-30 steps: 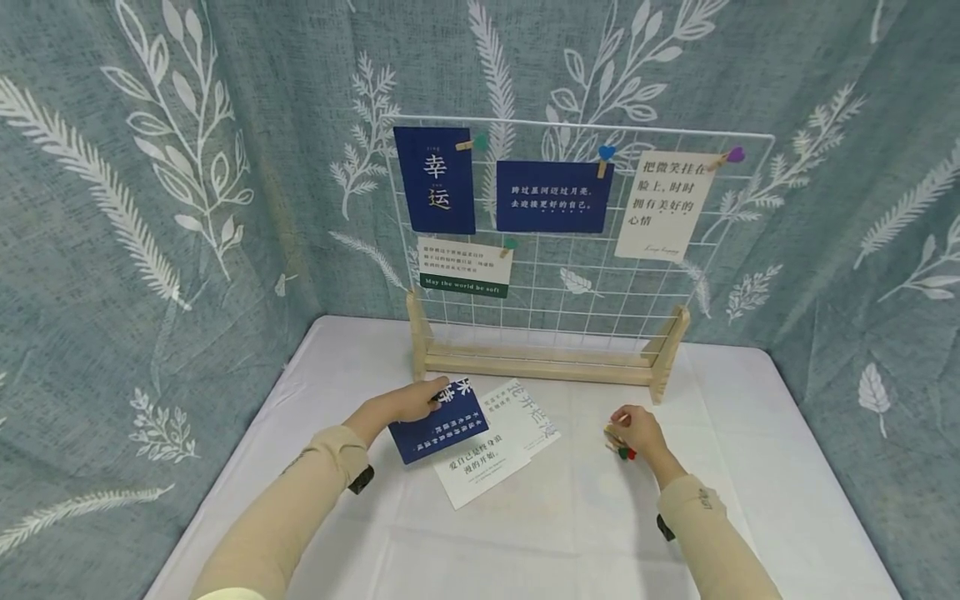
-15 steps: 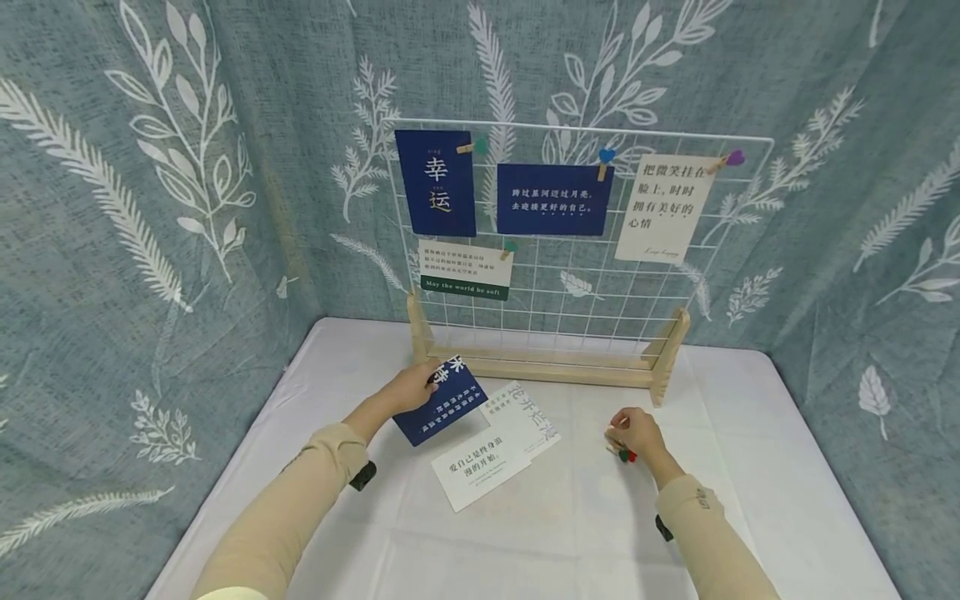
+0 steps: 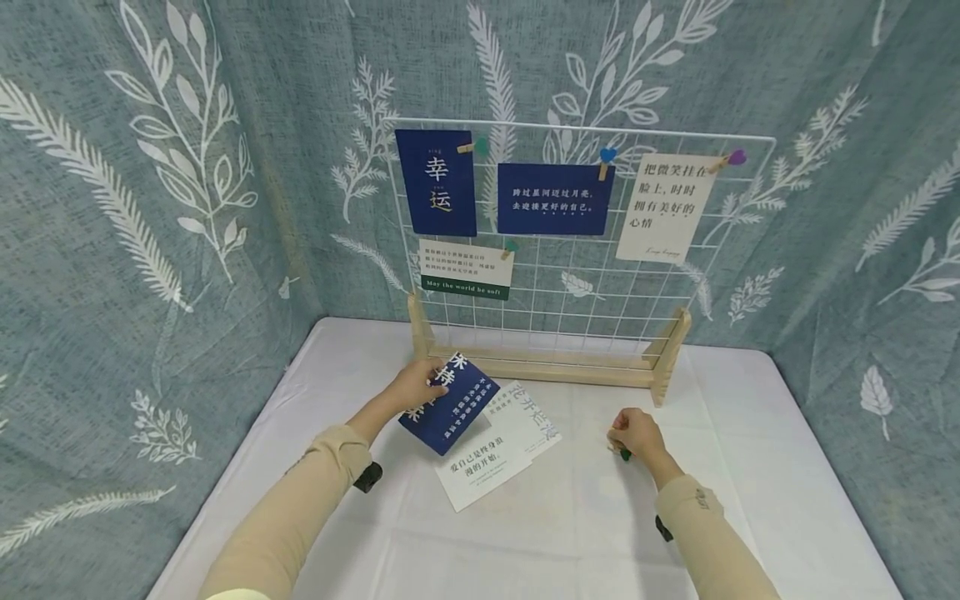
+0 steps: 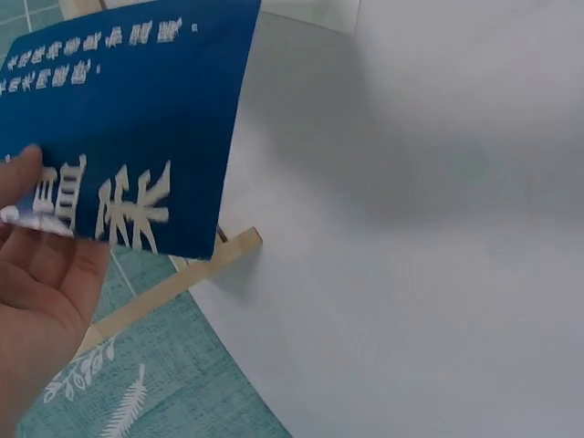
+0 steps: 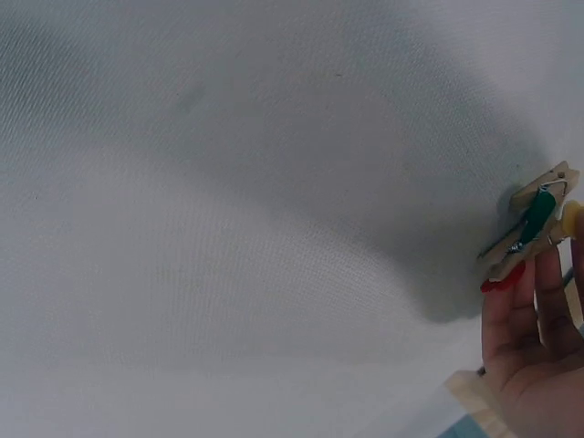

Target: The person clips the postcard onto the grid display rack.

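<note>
My left hand [image 3: 415, 387] pinches a dark blue card [image 3: 463, 410] with white lettering between thumb and fingers. In the left wrist view the card [image 4: 137, 109] is raised above the white tabletop, tilted. Beneath it lie two overlapping white cards, a lettered one [image 3: 483, 468] and another [image 3: 529, 421] partly covered. At the right, my right hand [image 3: 637, 432] grips small wooden clothespins low over the cloth. Its wrist view shows a green-topped clothespin [image 5: 538, 214], a red heart [image 5: 502, 279] beside the fingers and a yellow piece [image 5: 573, 219] at the frame edge. The thumb is out of frame there.
Behind the cards stands a white wire grid [image 3: 577, 287] in a wooden base [image 3: 536, 368]. Clothespins with heart tops hold several cards on it, among them a blue card [image 3: 555, 200] and a cream card [image 3: 663, 208]. Patterned curtains [image 3: 247, 167] surround the white table [image 3: 570, 533].
My left hand has lifted the blue card up off the white cards and turned it, baring more of its lettering. My right hand stays in place; its fingers shift, and the red heart drops from head view.
</note>
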Demonstrator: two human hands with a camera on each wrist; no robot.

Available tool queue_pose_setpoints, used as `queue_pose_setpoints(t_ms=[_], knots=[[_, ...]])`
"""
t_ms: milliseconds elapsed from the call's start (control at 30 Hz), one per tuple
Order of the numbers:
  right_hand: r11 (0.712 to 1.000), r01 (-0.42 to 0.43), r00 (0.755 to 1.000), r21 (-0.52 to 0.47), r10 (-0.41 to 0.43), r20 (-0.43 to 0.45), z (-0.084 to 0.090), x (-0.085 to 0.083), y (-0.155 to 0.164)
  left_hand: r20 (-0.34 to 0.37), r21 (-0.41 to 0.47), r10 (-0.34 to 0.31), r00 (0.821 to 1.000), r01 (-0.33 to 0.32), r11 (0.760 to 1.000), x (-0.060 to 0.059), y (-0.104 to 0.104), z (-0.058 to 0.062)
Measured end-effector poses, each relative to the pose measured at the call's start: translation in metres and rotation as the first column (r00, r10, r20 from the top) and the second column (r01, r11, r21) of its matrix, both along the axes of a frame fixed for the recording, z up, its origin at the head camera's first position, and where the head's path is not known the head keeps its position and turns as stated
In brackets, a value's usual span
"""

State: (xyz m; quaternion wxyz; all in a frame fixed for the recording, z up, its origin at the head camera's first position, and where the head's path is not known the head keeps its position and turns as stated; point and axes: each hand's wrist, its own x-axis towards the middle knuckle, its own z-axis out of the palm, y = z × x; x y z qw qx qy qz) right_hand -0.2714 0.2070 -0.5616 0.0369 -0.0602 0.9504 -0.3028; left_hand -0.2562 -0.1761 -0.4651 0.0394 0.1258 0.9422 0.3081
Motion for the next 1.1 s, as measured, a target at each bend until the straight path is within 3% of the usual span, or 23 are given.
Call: queue_pose_setpoints(t_ms=[33, 67, 167, 267, 300, 500, 633, 900, 1100], knots=[[1.0, 0.001, 1.0, -0.004, -0.001, 0.005, 0.0, 0.0, 0.0, 0.011, 0.028, -0.016, 1.0, 0.016, 0.999, -0.004, -0.002, -0.005], [1.0, 0.0, 1.0, -0.006, 0.0, 0.005, 0.001, 0.0, 0.001, -0.002, 0.068, -0.057, 0.998, 0.057, 0.996, -0.013, -0.008, -0.017], [1.0, -0.003, 1.0, -0.016, 0.003, 0.0, 0.003, -0.001, 0.001, 0.055, 0.139, -0.104, 0.993, 0.096, 0.986, -0.021, -0.011, -0.029], [1.0, -0.006, 1.0, -0.022, 0.006, -0.009, 0.005, -0.002, 0.001, 0.092, 0.186, -0.117, 0.989, 0.098, 0.978, -0.017, -0.009, -0.029], [1.0, -0.004, 1.0, -0.026, 0.004, -0.013, 0.006, -0.002, 0.001, 0.129, 0.19, -0.094, 0.987, 0.068, 0.979, -0.009, -0.003, -0.02], [0.998, 0.029, 0.999, -0.05, -0.031, -0.036, 0.008, -0.003, 0.001, 0.188, 0.265, -0.088, 0.978, 0.036, 0.964, 0.004, 0.006, -0.016], [0.999, 0.008, 0.997, -0.045, -0.012, -0.073, 0.008, -0.005, 0.0, 0.218, 0.295, -0.075, 0.973, 0.007, 0.955, 0.002, 0.008, -0.021], [0.998, -0.031, 0.996, -0.046, 0.027, -0.087, 0.009, -0.005, 0.0, 0.209, 0.319, -0.071, 0.975, 0.001, 0.948, -0.001, 0.013, -0.024], [0.997, -0.046, 0.989, -0.06, 0.037, -0.144, 0.01, -0.006, 0.001, 0.19, 0.321, -0.019, 0.982, -0.044, 0.946, 0.0, 0.019, -0.025]])
